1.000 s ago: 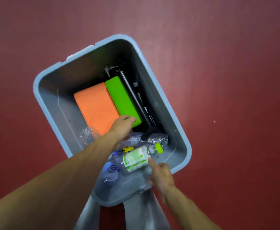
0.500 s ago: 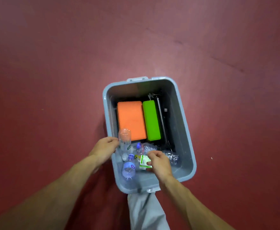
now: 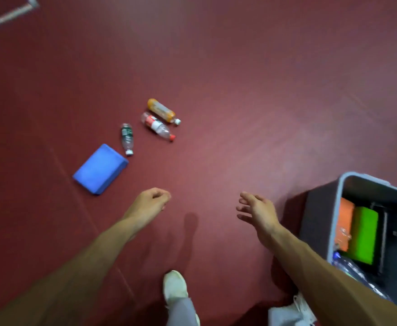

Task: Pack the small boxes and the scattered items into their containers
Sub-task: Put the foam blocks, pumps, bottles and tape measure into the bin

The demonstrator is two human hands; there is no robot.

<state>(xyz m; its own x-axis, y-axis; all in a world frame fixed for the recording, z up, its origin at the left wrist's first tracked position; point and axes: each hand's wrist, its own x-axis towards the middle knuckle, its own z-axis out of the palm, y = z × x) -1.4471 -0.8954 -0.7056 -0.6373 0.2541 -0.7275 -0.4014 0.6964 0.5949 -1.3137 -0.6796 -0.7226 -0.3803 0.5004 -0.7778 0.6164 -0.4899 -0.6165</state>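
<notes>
Both hands are empty: the left hand [image 3: 151, 201] loosely curled, the right hand [image 3: 257, 211] spread open. The blue box [image 3: 100, 168] and three bottles [image 3: 156, 125] lie on the floor, well apart from the grey bin [image 3: 334, 222]. Fetching seems the step; next, reach for them.

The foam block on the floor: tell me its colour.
Blue; the block shows clearly in the head view.
</notes>
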